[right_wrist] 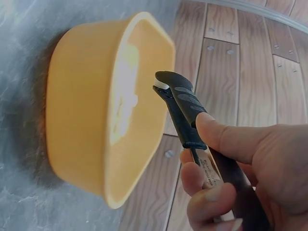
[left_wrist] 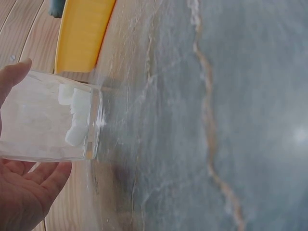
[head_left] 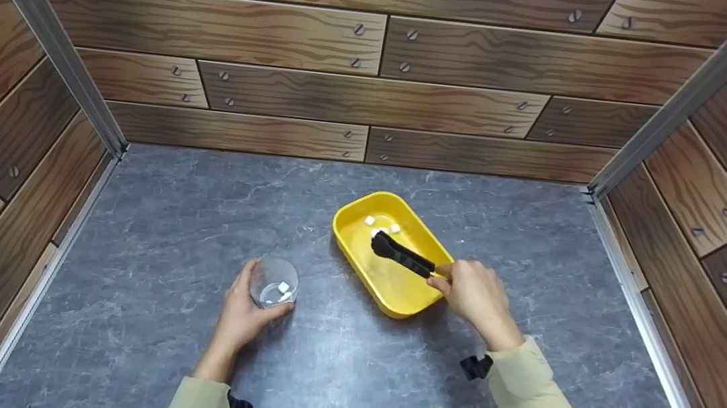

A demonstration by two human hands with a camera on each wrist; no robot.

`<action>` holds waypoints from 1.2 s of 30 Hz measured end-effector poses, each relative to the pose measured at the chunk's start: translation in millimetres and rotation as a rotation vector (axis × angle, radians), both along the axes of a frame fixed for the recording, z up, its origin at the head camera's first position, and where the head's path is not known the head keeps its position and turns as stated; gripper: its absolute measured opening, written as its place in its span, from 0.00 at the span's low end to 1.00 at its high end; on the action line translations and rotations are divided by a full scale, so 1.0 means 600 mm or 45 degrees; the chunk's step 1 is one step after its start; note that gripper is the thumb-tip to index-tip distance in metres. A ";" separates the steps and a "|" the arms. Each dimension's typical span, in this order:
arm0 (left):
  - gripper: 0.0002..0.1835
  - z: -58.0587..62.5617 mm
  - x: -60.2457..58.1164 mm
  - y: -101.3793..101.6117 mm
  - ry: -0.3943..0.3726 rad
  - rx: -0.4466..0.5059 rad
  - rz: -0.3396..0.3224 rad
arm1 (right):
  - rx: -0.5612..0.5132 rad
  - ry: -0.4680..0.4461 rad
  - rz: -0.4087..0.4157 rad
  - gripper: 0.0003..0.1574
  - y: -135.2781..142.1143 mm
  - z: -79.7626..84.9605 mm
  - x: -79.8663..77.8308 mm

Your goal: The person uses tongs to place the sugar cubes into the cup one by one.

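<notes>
My left hand [head_left: 241,313] holds a clear drinking glass [head_left: 270,271], thumb on one side and fingers on the other. Several white cubes [left_wrist: 77,115] lie at the bottom of the glass, which stands on the floor surface. In my right hand [head_left: 480,299] is a pair of tongs [head_left: 404,255] with black tips, gripped between thumb and fingers. The tips pinch a white cube [right_wrist: 161,84] above the yellow tub [head_left: 356,272]. Loose white cubes [head_left: 395,228] lie toward the tub's far end.
The grey marbled surface [head_left: 161,264] surrounds the tub and glass. Wood-patterned panels [head_left: 281,90] rise at the back and both sides, with metal rails [head_left: 653,336] along the edges. The tub stands to the right of the glass and farther back.
</notes>
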State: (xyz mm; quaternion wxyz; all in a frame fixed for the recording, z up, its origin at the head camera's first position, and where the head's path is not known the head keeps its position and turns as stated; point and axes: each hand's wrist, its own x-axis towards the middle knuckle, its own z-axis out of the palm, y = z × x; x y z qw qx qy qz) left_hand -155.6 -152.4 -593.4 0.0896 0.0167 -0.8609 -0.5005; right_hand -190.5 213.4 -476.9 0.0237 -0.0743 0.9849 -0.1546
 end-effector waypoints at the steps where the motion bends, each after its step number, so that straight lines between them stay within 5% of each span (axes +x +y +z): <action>1: 0.54 0.000 0.000 0.000 -0.008 -0.004 0.001 | -0.014 -0.010 -0.003 0.21 -0.002 0.003 0.003; 19: 0.54 -0.001 -0.001 0.000 0.001 0.002 0.009 | -0.107 0.160 0.258 0.08 -0.070 0.036 0.044; 36: 0.53 -0.002 -0.001 -0.001 0.040 0.034 -0.009 | -0.056 0.296 0.479 0.17 -0.149 0.030 0.051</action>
